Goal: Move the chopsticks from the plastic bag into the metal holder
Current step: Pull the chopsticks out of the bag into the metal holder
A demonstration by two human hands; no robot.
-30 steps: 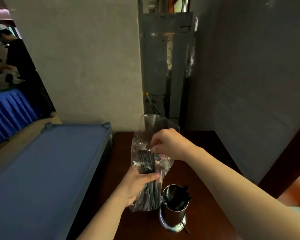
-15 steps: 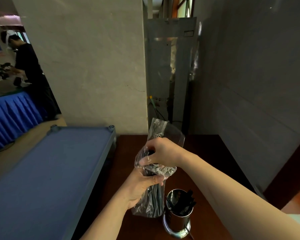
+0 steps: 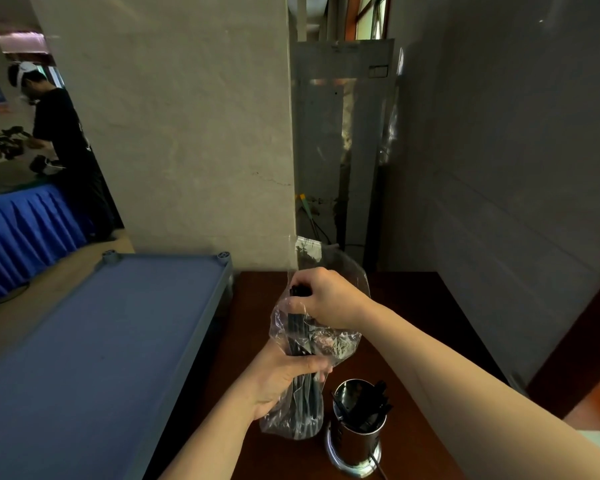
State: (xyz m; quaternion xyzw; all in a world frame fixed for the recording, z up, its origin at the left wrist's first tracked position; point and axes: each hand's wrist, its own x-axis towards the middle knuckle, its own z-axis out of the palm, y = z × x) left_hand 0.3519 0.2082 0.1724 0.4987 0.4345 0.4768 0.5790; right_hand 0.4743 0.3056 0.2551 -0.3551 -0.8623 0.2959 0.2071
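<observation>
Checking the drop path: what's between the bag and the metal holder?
Only a narrow strip of bare brown table. In the head view the bag hangs just left of the holder; whether they touch is unclear.

Left hand (image 3: 284, 379) near, fingers curled in a fist grip, forearm angled up from bottom. Right hand (image 3: 329, 299) farther, clenched, arm extended from lower right.

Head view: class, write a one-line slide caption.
Left hand steadies plastic bag; right hand grips chopsticks beside metal holder.
</observation>
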